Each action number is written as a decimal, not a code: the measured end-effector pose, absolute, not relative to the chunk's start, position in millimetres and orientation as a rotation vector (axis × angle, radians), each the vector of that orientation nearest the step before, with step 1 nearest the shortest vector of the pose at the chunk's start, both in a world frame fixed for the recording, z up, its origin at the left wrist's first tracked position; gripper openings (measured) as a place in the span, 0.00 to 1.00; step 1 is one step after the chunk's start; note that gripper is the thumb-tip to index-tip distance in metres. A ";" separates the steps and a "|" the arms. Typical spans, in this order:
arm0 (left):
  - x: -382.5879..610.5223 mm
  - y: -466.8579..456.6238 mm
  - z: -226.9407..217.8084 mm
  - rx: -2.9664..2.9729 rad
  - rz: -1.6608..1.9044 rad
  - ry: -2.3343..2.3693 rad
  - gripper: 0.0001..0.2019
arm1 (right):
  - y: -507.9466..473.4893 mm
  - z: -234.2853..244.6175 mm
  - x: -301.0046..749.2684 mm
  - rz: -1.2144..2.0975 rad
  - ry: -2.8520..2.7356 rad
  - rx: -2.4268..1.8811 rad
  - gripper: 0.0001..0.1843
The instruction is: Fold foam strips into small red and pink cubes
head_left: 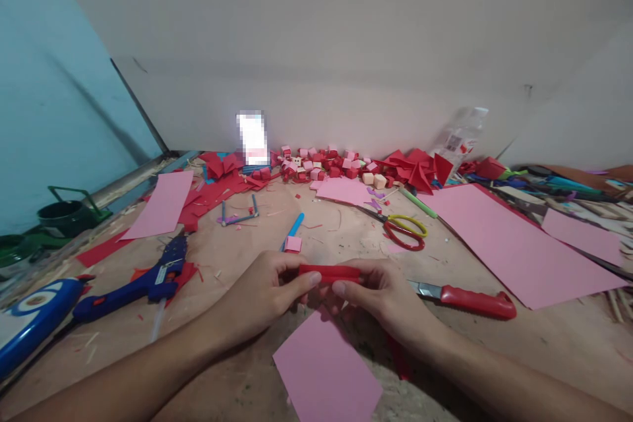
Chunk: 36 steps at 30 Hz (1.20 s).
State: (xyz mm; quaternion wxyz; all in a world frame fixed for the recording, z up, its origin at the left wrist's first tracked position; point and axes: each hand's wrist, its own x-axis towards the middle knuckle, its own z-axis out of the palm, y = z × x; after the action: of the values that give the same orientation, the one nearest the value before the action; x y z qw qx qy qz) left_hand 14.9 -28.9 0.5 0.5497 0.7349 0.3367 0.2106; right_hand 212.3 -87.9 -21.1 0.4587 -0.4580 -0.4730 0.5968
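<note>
A folded strip of red paper (330,273) is stretched level between my two hands above the table. My left hand (277,285) pinches its left end, thumb on the near side. At the other end, my right hand (378,290) grips it between thumb and fingers. Below them lies a pink sheet of paper (327,369). Just beyond my left hand sits a small pink paper cube (293,244) by a blue stick (295,227). A red-handled knife (477,301) rests right of my right hand, its blade partly hidden behind it.
A blue glue gun (163,277) lies at left, near a blue and white tool (42,316). Scissors (406,231) lie beyond the knife. Pink sheets (514,244) cover the right side. Small red and pink cubes (316,163), a lit screen (253,138) and a clear bottle (459,142) line the wall.
</note>
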 end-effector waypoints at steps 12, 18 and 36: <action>14.8 -28.2 0.8 1.858 0.521 0.876 0.16 | -87.7 -21.8 213.0 1.517 -1.115 -1.141 0.22; 14.9 -29.7 1.0 1.903 0.463 0.879 0.16 | -87.4 -23.8 212.1 1.512 -1.171 -1.161 0.22; 13.2 -28.0 -1.9 1.698 0.448 0.840 0.18 | -89.2 -15.2 211.4 1.611 -1.099 -1.069 0.21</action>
State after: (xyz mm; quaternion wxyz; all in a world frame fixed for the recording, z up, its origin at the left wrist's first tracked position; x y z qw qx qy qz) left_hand 13.2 -28.0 -1.9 0.5625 0.7212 0.3567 0.1902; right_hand 211.4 -89.2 -15.2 0.4429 -0.4309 -0.4429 0.6496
